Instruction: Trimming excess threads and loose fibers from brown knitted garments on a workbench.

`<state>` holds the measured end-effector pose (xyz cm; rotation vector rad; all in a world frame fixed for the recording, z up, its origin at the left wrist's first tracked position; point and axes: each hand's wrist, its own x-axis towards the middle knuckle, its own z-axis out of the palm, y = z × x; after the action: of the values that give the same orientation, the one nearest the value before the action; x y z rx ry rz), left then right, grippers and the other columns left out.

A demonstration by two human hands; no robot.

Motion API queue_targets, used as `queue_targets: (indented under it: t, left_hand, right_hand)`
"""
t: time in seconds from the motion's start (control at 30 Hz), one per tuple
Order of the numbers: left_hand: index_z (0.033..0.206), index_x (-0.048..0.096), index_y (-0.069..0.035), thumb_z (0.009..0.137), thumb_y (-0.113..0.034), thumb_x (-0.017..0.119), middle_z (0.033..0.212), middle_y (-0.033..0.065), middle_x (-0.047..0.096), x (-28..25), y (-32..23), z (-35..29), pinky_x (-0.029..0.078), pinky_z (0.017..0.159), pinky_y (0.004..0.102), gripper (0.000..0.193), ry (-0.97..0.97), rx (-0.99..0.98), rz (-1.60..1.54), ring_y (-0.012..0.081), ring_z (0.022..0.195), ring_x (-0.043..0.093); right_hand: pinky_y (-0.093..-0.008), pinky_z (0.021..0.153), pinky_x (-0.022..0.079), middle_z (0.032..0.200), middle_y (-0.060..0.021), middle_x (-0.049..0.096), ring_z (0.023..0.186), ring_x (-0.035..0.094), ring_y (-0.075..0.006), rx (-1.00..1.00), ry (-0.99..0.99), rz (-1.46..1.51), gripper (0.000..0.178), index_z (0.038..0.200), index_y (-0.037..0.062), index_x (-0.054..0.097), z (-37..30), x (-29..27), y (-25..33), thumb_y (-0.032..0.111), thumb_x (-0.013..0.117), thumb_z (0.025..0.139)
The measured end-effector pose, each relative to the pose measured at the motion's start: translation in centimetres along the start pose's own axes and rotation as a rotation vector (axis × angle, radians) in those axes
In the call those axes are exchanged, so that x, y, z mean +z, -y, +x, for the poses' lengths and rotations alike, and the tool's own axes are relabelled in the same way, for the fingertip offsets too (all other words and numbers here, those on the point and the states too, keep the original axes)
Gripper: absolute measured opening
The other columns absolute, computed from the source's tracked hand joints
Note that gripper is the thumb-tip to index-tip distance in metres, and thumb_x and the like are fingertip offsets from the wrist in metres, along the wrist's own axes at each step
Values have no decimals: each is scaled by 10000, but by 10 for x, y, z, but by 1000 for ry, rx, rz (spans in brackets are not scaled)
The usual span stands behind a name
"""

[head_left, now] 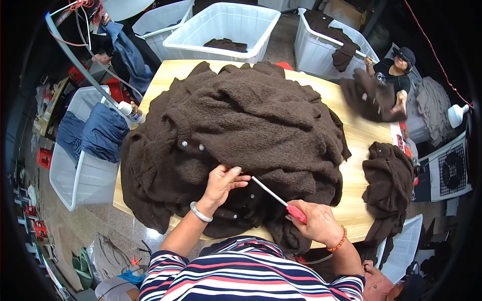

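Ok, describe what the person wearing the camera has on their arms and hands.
Both hands are bare, no gloves. The left hand has a pale, smooth bangle bracelet around its wrist. The right hand has an orange beaded bracelet at its wrist. The forearms are uncovered; short sleeves of a striped top in navy, white and red begin near the lower edge of the picture.

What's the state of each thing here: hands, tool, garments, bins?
left hand: pressing on the dark brown garment pile, fingers bent
right hand: closed around the red-handled tool
red-handled tool: held, tip at the pile
dark brown garment pile: heaped, covering most of the wooden table
small garment heap: crumpled at the table's edge
middle white bin: open, nearly empty
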<state>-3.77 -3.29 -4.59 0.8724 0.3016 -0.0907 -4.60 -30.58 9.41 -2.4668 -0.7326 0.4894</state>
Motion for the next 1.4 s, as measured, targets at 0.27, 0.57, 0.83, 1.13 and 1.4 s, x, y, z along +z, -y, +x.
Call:
queue_targets:
  t: [0.27,0.57,0.83,1.13,1.4]
  left_hand:
    - [1028,611,-101,988,-213,587,922,36,678,-34,-16,15,600,620,287,122,-233,203,-358,233,810,715]
    - [950,581,-19,955,-188,640,863,113,683,-40,-47,-18,558,509,270,179,-153,45,215,226,648,703]
    - [1336,446,-72,849,-102,730,955,74,622,-131,-139,47,578,587,313,565,-557,255,251,158,710,627]
    - [1009,638,-52,691,75,631,1122,75,630,127,-139,21,487,902,371,343,743,1118,1235,275,1024,600]
    - [1055,675,-63,782,-97,714,1098,92,640,66,-58,-13,414,997,413,279,932,523,1454,301,1095,539]
  right_hand:
    - [-422,680,527,835,-127,690,774,681,-328,-68,54,-21,246,1102,128,613,20,5,17,233,659,883]
    - [-410,689,530,878,-156,685,811,674,-342,-75,-120,-19,281,1088,91,629,27,6,9,198,715,843]
    - [-398,696,533,858,-190,678,809,668,-381,-41,-226,22,275,1072,59,644,18,1,-1,160,728,830]
    - [-279,724,518,881,-121,691,780,666,-147,156,-617,414,271,1145,-30,611,-21,-40,-39,46,652,888]
    - [-321,735,522,909,-169,704,816,697,-228,128,-590,213,266,1132,-7,628,-37,-26,-57,69,673,881]
